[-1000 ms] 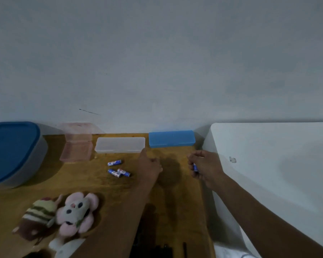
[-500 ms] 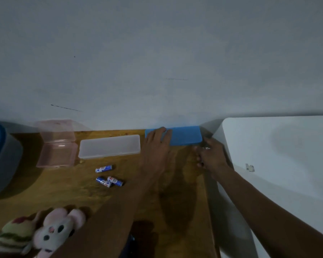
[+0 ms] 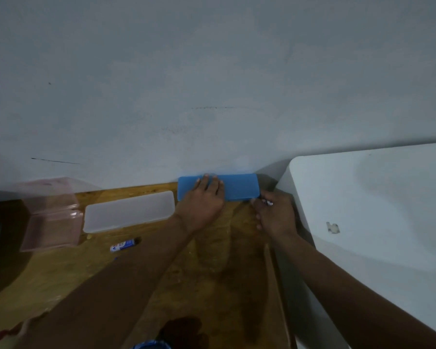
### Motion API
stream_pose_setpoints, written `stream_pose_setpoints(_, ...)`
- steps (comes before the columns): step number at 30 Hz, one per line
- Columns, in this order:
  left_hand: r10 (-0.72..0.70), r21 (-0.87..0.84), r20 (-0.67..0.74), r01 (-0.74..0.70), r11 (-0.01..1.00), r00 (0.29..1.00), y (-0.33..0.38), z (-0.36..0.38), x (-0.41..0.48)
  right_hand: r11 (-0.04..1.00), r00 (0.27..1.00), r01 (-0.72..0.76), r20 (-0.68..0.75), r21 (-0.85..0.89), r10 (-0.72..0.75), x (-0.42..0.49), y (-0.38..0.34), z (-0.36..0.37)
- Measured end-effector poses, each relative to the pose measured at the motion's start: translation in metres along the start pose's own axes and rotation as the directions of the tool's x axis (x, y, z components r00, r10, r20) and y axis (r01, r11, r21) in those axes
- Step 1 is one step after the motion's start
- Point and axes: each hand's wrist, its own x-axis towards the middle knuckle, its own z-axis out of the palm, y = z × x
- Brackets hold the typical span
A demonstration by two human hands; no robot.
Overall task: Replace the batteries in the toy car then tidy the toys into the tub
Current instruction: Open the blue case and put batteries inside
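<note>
Battery (image 3: 124,245): one, laid well left of blue case (image 3: 239,187). Left hand (image 3: 203,201) flattened on case; right hand (image 3: 275,215) curled at its right end, small shiny item (image 3: 269,202) pinched.

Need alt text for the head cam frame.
Left hand lies flat on a blue case at the back of a wooden table; right hand, gripping a small object, is at the case's right front corner. A clear case, open pink box and battery lie further left.
</note>
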Motion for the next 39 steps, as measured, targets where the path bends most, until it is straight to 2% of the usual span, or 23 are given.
stream_pose_setpoints(3,0.102,0.133,0.042,-0.107,0.985,0.994,-0.001,-0.014,0.000,0.999,0.999,0.031,-0.030,-0.016,-0.031,0.000,0.003,0.003)
stream_pose_setpoints(5,0.175,0.195,-0.027,-0.166,0.967,0.984,-0.001,-0.018,0.000,0.999,0.998,0.044,-0.045,-0.032,-0.045,0.000,0.003,0.004)
stream_pose_setpoints(8,0.290,0.395,-0.041,-0.251,0.884,0.956,-0.008,-0.026,-0.003,0.998,0.996,0.049,-0.076,-0.030,-0.051,0.000,0.003,0.006)
stream_pose_setpoints(14,0.350,0.443,-0.163,-0.248,0.861,0.922,-0.014,-0.019,0.006,0.999,0.993,0.047,-0.108,-0.014,-0.048,-0.003,0.002,0.008)
stream_pose_setpoints(17,0.399,0.328,-0.204,-0.322,0.888,0.894,-0.025,-0.013,0.012,0.998,0.995,0.050,-0.089,-0.039,-0.053,-0.003,0.001,0.005)
stream_pose_setpoints(20,0.355,0.090,-0.213,-0.343,0.935,0.910,-0.035,-0.020,0.011,0.995,0.997,0.043,-0.062,-0.095,-0.049,-0.004,0.001,0.003)
stream_pose_setpoints(25,0.221,-0.224,-0.161,-0.254,0.941,0.962,-0.041,-0.028,0.007,0.985,0.999,0.019,-0.042,-0.169,-0.027,-0.007,-0.007,0.003)
stream_pose_setpoints(29,0.150,-0.359,-0.150,-0.195,0.913,0.977,-0.047,-0.033,0.008,0.991,0.985,-0.112,-0.136,-0.071,0.102,-0.012,-0.011,-0.001)
stream_pose_setpoints(31,0.143,-0.419,-0.128,-0.185,0.889,0.981,-0.049,-0.037,0.010,0.985,0.977,-0.174,-0.129,-0.017,0.171,-0.015,-0.017,-0.004)
stream_pose_setpoints(32,0.140,-0.459,-0.119,-0.179,0.870,0.983,-0.050,-0.039,0.011,0.976,0.971,-0.210,-0.105,0.062,0.216,-0.017,-0.022,-0.006)
stream_pose_setpoints(34,0.121,-0.521,-0.105,-0.158,0.839,0.987,-0.053,-0.044,0.013,0.889,0.945,-0.319,0.035,0.327,0.326,-0.022,-0.037,-0.011)
stream_pose_setpoints(36,0.099,-0.551,-0.093,-0.134,0.824,0.991,-0.055,-0.046,0.015,0.721,0.900,-0.434,0.217,0.540,0.378,-0.025,-0.053,-0.011)
stream_pose_setpoints(39,0.083,-0.561,-0.084,-0.116,0.819,0.993,-0.059,-0.049,0.016,0.589,0.859,-0.508,0.317,0.629,0.402,-0.020,-0.068,-0.001)
